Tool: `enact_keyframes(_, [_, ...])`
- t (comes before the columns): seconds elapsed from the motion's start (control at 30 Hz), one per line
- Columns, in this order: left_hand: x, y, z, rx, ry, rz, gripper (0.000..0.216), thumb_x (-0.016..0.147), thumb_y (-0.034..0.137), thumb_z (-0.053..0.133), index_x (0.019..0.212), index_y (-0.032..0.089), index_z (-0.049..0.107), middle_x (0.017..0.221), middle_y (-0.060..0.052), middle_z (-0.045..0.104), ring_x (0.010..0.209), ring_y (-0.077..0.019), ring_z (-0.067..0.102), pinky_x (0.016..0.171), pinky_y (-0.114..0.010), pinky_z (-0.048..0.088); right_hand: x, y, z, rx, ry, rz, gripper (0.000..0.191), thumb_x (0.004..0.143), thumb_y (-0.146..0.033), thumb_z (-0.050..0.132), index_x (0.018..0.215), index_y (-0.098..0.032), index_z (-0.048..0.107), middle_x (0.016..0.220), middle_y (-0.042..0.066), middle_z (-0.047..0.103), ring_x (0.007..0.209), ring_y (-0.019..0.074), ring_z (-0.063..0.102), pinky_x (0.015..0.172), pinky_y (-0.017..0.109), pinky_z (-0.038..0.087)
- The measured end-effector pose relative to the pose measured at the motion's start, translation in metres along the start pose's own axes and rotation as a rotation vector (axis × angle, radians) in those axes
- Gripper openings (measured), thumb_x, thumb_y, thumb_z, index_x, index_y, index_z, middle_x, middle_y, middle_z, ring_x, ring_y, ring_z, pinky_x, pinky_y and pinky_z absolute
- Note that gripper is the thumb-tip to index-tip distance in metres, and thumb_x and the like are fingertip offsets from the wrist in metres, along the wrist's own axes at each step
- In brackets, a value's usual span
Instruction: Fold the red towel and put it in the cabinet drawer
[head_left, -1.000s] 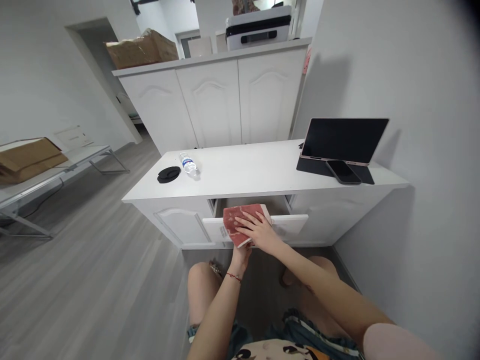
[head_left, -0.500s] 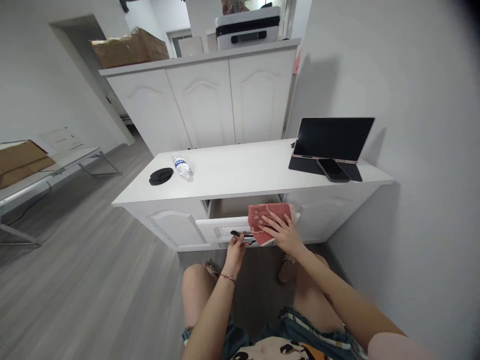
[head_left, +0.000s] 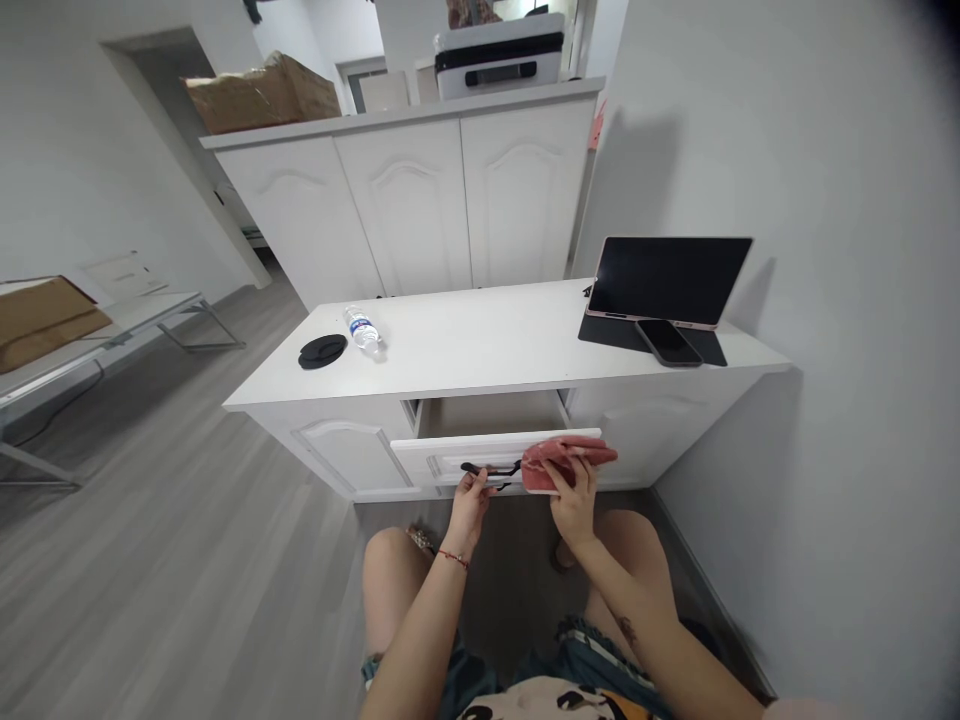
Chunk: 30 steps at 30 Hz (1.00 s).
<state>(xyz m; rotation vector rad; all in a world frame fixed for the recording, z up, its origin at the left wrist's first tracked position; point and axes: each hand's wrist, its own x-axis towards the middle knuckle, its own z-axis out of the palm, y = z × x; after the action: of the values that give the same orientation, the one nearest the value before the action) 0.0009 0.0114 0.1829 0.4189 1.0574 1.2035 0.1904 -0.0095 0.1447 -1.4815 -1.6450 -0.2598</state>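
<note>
A white drawer [head_left: 450, 452] stands pulled out of the low cabinet, its inside [head_left: 487, 413] showing a bare bottom. My left hand [head_left: 471, 500] has its fingers curled round the black drawer handle [head_left: 491, 472]. At the right part of the drawer front, my right hand [head_left: 574, 505] grips a red cloth [head_left: 562, 458] with pale markings, bunched and folded under the fingers. The cloth covers the right end of the handle and part of the drawer front. A second dark handle [head_left: 504, 487] shows just below the first.
On the white cabinet top [head_left: 465, 340] lie a water bottle [head_left: 364, 332] and a black round object [head_left: 322, 351] at left. A tablet [head_left: 670, 280] and a phone [head_left: 668, 342] are at right. A wall [head_left: 847, 300] bounds the right side.
My right hand has moved down a little with the red cloth, which was spread flat over the drawer's top edge and is now bunched. My left hand stays on the handle.
</note>
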Motion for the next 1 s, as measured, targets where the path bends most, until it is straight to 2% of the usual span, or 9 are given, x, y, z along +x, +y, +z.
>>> enact_keyframes(0.13, [-0.002,0.002,0.001,-0.017,0.01,-0.003,0.04,0.053,0.038,0.084,0.071,0.017,0.055,0.073,0.003,0.065,0.052,-0.0056,0.055,0.055,-0.021,0.036,-0.014,-0.013,0.018,0.106,0.067,0.162,0.047,0.083,-0.015,0.04,0.124,-0.027,0.058,0.133,0.013,0.033,0.128,0.0338,0.029,0.101,0.059,0.029])
enact_keyframes(0.37, [0.001,-0.002,0.0,-0.089,-0.014,0.058,0.04,0.05,0.036,0.086,0.067,0.017,0.056,0.075,0.001,0.064,0.06,-0.0074,0.057,0.062,-0.021,0.044,-0.027,-0.036,0.054,0.348,0.155,0.538,0.047,0.086,-0.035,0.036,0.128,-0.016,0.045,0.131,0.022,0.036,0.127,0.0347,0.032,0.102,0.057,0.026])
enact_keyframes(0.47, [0.002,-0.005,-0.001,-0.097,-0.03,0.061,0.042,0.05,0.037,0.086,0.067,0.017,0.053,0.069,0.004,0.061,0.055,-0.0061,0.056,0.061,-0.021,0.044,-0.023,-0.048,0.063,0.501,0.135,0.625,0.048,0.087,-0.04,0.033,0.127,-0.015,0.042,0.129,0.022,0.043,0.126,0.0317,0.036,0.105,0.052,0.025])
enact_keyframes(0.53, [0.002,-0.005,-0.001,-0.098,-0.032,0.041,0.043,0.052,0.038,0.085,0.066,0.018,0.05,0.061,0.007,0.057,0.048,-0.0056,0.054,0.058,-0.021,0.043,-0.018,-0.059,0.066,0.621,0.026,0.688,0.048,0.088,-0.042,0.03,0.125,-0.015,0.045,0.125,0.02,0.051,0.122,0.028,0.043,0.104,0.046,0.03])
enact_keyframes(0.6, [-0.001,-0.006,-0.001,-0.134,-0.022,0.022,0.043,0.052,0.036,0.085,0.066,0.019,0.048,0.058,0.008,0.054,0.048,-0.0064,0.055,0.059,-0.021,0.043,-0.014,-0.071,0.07,0.739,-0.067,0.826,0.046,0.087,-0.046,0.032,0.118,-0.017,0.05,0.115,0.015,0.059,0.113,0.0239,0.052,0.099,0.039,0.038])
enact_keyframes(0.7, [-0.012,-0.006,-0.007,-0.18,-0.001,-0.011,0.04,0.051,0.032,0.085,0.073,0.017,0.056,0.069,0.002,0.063,0.062,-0.0102,0.062,0.067,-0.023,0.046,-0.012,-0.092,0.078,0.986,-0.036,1.082,0.034,0.081,-0.045,0.045,0.101,-0.02,0.056,0.093,0.004,0.067,0.09,0.0179,0.063,0.082,0.031,0.049])
enact_keyframes(0.77, [-0.025,-0.007,-0.016,-0.15,0.017,0.028,0.036,0.055,0.032,0.083,0.08,0.016,0.061,0.084,-0.004,0.067,0.073,-0.0124,0.064,0.072,-0.024,0.046,-0.011,-0.106,0.083,1.204,0.023,1.267,0.021,0.075,-0.038,0.055,0.087,-0.021,0.056,0.078,-0.001,0.067,0.072,0.0149,0.064,0.069,0.027,0.051])
enact_keyframes(0.87, [-0.045,-0.01,-0.041,-0.081,0.129,0.209,0.028,0.063,0.033,0.077,0.081,0.017,0.063,0.087,-0.004,0.066,0.072,-0.0121,0.061,0.071,-0.024,0.046,-0.008,-0.129,0.088,1.397,0.04,1.472,0.011,0.07,-0.026,0.061,0.077,-0.02,0.055,0.068,-0.004,0.066,0.06,0.013,0.062,0.061,0.025,0.052])
enact_keyframes(1.0, [-0.062,-0.016,-0.078,-0.016,0.43,0.409,0.016,0.069,0.031,0.069,0.075,0.019,0.059,0.076,0.002,0.059,0.062,-0.0096,0.053,0.062,-0.023,0.042,0.006,-0.159,0.09,1.639,-0.089,1.526,0.003,0.075,-0.021,0.06,0.076,-0.02,0.057,0.073,-0.002,0.07,0.073,0.0158,0.066,0.076,0.034,0.054])
